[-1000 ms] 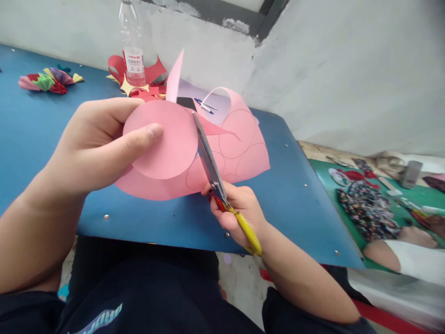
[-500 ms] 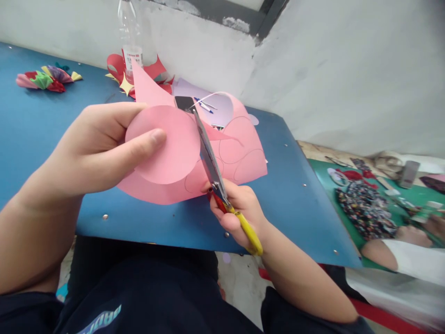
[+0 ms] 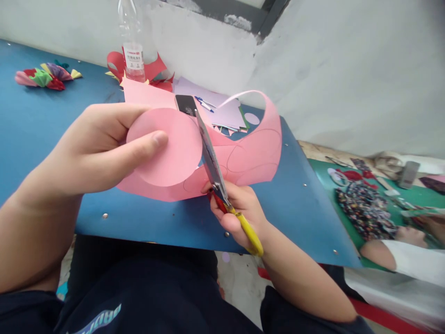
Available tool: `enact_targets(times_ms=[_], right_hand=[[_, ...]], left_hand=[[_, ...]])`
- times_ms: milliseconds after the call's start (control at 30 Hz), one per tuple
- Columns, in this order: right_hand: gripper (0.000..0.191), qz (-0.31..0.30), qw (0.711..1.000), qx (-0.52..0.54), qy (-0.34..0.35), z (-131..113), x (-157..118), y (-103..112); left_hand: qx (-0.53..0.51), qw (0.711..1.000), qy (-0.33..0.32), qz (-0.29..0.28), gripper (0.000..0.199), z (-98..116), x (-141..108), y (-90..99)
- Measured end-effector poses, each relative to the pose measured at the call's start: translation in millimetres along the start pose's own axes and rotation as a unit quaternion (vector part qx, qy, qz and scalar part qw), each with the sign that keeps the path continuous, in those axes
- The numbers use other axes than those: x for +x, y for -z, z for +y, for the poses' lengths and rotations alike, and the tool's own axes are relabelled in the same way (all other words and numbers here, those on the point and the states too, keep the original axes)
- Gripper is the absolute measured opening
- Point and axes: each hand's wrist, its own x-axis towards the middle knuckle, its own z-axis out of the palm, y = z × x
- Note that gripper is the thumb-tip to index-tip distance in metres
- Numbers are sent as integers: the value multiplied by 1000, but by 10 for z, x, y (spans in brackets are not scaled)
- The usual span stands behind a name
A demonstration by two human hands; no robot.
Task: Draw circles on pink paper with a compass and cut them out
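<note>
Between thumb and fingers, my left hand (image 3: 104, 148) pinches a round pink paper disc (image 3: 174, 153) with a smooth edge. My right hand (image 3: 239, 208) grips scissors (image 3: 213, 167) with one yellow and one red handle. Their blades look closed and point up and away, alongside the disc's right edge. Behind both lies a larger pink paper sheet (image 3: 253, 157) with circles drawn on it. A thin strip of it curls up at the right. Whether the disc still joins the sheet is hidden behind my hand and the scissors.
On the blue table (image 3: 139, 218) stand a clear bottle (image 3: 134, 60), red paper scraps (image 3: 156, 67), a phone (image 3: 186, 104), pens (image 3: 206, 105), purple paper (image 3: 227, 113) and a colourful folded-paper piece (image 3: 45, 78). At right, another person's arm (image 3: 378, 254) rests by a green table (image 3: 323, 171).
The pink sheet has sprung away to the right, its curled strip now clear of the scissors' tip. The pointed scrap at upper left has dropped lower. Both hands stay nearly still.
</note>
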Motion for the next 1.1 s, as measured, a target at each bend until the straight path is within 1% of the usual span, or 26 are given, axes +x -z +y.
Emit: enact_targets(times_ms=[167, 267, 400, 533, 600, 767, 900, 1100], right_hand=[[48, -4, 1000, -5, -2, 8, -7, 11], [49, -3, 1000, -9, -1, 4, -3, 13], [52, 2, 1000, -4, 13, 4, 3, 9], [52, 4, 1000, -10, 1, -18, 6, 15], [51, 0, 1000, -19, -2, -35, 4, 19], [52, 2, 999, -37, -10, -55, -5, 21], [52, 3, 1000, -29, -11, -48, -1, 24], [57, 8, 1000, -20, -11, -41, 6, 21]], left_hand=[[-17, 1000, -15, 2, 26, 0, 13, -3], [-23, 1000, 1, 10, 24, 12, 5, -6], [-26, 999, 14, 22, 32, 19, -7, -22], [-21, 999, 25, 40, 48, 24, -14, -39], [-21, 998, 28, 46, 51, 30, -16, -44], [-22, 998, 25, 54, 51, 46, -18, -50], [-23, 998, 33, 56, 48, 71, -17, -62], [-31, 996, 39, 74, 45, 97, -20, -72]])
